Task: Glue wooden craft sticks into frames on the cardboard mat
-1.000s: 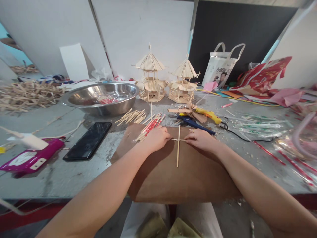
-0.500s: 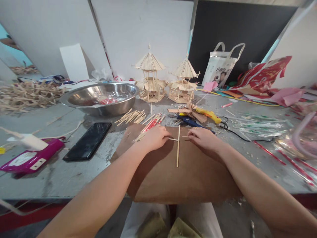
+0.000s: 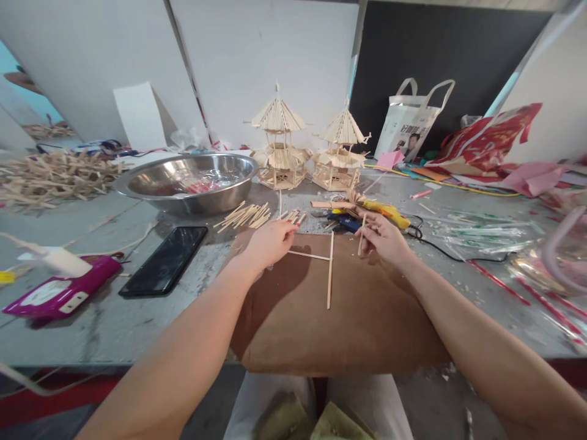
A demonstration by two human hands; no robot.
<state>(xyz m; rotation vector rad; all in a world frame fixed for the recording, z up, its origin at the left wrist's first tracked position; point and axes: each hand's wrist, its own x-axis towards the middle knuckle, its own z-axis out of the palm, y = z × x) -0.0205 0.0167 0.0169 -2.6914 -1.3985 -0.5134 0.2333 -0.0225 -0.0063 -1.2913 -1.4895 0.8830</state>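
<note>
Pinches a slim, pale stick (image 3: 361, 243) in the grip of the right hand (image 3: 385, 238), over the board (image 3: 284, 330). Partly covers the bundle (image 3: 291, 217) with the left hand (image 3: 270, 242); cannot tell its grip. Has a yellow glue gun (image 3: 389, 214) just behind, two touching sticks (image 3: 329, 284) between hands. Aims the held stick's long axis up the view, slightly rightward.

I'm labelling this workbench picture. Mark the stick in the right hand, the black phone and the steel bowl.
Stick (image 3: 361, 242) in the right hand (image 3: 384, 239): head view, its lower half.
Black phone (image 3: 164, 261): head view, middle of its screen.
Steel bowl (image 3: 206, 204): head view, front outer wall.
</note>
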